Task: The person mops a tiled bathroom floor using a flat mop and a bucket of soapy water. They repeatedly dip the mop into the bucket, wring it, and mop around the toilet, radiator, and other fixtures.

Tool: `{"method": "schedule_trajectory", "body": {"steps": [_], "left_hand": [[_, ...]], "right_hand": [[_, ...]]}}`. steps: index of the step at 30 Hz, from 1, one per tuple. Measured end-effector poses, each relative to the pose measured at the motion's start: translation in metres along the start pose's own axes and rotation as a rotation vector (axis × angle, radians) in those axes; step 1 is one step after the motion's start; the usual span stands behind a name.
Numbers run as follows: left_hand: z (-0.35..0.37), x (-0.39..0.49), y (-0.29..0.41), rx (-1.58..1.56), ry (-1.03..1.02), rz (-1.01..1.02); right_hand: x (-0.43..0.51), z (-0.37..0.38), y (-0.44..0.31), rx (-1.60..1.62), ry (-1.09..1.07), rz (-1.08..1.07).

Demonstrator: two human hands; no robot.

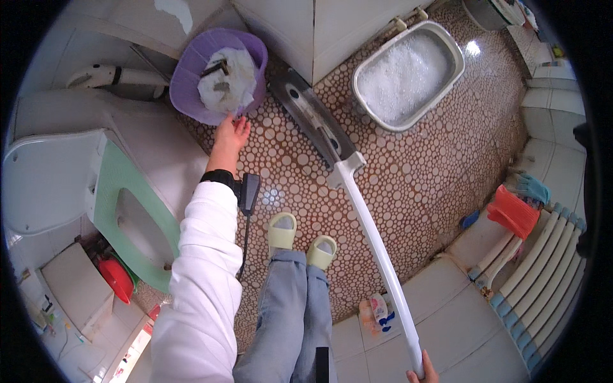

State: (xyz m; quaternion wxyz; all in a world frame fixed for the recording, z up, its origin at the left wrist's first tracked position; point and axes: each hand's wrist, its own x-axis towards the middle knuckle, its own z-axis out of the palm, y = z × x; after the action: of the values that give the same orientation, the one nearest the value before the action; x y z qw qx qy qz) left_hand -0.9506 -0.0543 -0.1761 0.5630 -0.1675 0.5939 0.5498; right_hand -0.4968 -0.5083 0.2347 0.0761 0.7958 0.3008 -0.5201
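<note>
My left hand (232,135) reaches to the near rim of a purple plastic bin (184,91), its fingers spread and the foremost fingertips at the rim. A clear liner and crumpled white paper (239,88) with dark scraps show inside the bin. At the bottom right, my right hand (426,372), partly cut off by the picture's edge, is closed around the end of a white pole (378,253). The pole runs to a long dark cleaning head (313,117), probably of a mop or squeegee, on the pebble-patterned floor beside the bin.
A basin (407,76) of foamy water stands by the wall. To the left is a toilet with a green seat cover (107,177). Red gloves (515,210) hang on a radiator (541,277) at the right. A cable (246,239) hangs from my left wrist.
</note>
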Motion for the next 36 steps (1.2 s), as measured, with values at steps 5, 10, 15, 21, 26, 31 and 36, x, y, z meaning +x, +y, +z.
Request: {"method": "schedule_trajectory", "body": {"steps": [5,10,15,21,26,31,36], "left_hand": [[-0.038,-0.032,0.000,-0.088,-0.032,0.035],[-0.089,-0.121,-0.032,0.152,0.125,0.093],[-0.131,-0.186,-0.060,0.213,0.183,-0.001],[-0.159,-0.246,-0.080,0.258,0.231,-0.013],[-0.175,-0.281,-0.092,0.350,0.208,0.063],[-0.184,-0.298,-0.082,0.409,0.233,0.089],[-0.194,-0.310,-0.069,0.404,0.198,0.100]], "right_hand": [[0.001,-0.014,0.001,-0.143,-0.032,0.105],[0.018,-0.059,-0.047,-0.318,0.092,-0.139],[0.041,-0.060,-0.150,-0.387,0.087,-0.172],[0.048,-0.026,-0.202,-0.539,0.209,-0.487],[0.037,-0.036,-0.194,-0.808,0.229,-0.601],[0.014,-0.070,-0.179,-1.076,0.202,-0.609],[0.019,-0.050,-0.205,-0.986,0.260,-0.635]]}}
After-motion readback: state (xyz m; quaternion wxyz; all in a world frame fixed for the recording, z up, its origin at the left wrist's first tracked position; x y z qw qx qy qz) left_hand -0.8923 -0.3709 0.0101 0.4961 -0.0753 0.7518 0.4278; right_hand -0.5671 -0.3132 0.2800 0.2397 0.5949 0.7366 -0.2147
